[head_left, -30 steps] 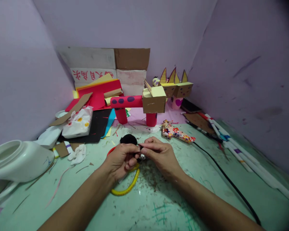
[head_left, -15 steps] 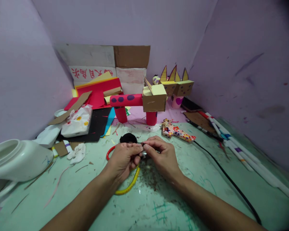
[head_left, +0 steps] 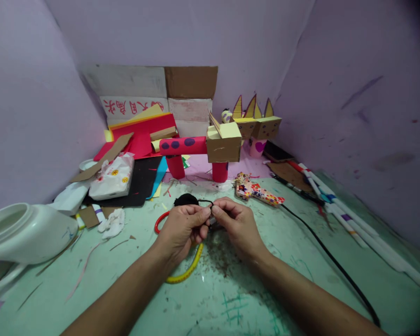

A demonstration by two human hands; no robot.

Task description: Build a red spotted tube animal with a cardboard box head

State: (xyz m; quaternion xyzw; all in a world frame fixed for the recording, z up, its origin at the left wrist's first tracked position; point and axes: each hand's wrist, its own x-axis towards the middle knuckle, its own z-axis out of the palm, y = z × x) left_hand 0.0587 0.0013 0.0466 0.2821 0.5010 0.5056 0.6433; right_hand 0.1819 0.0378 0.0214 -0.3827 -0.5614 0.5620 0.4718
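Note:
Close together over the middle of the table, my left hand (head_left: 184,228) and my right hand (head_left: 236,224) both have thumb and forefinger pinched on a thin black strand (head_left: 206,201). The strand arcs from a round black bundle, apparently a ball of yarn (head_left: 186,199), lying just behind my left hand. A red loop (head_left: 158,223) and a yellow loop (head_left: 191,273) stick out around my left hand; they look like scissor handles, mostly covered by it. Something dark grey and shiny shows beneath my fingertips, too hidden to name.
Behind stands a red tube figure (head_left: 184,146) with a cardboard box head (head_left: 224,148). A flowered glue gun (head_left: 259,190) with a black cord lies right of my hands. White tubes (head_left: 357,228) line the right wall. At left are a white jug (head_left: 31,231) and a tissue pack (head_left: 114,177).
The black strand between the ball and my fingers has gone from nearly straight to a slack arc. My fingertips have shifted slightly; the surrounding things are where they were.

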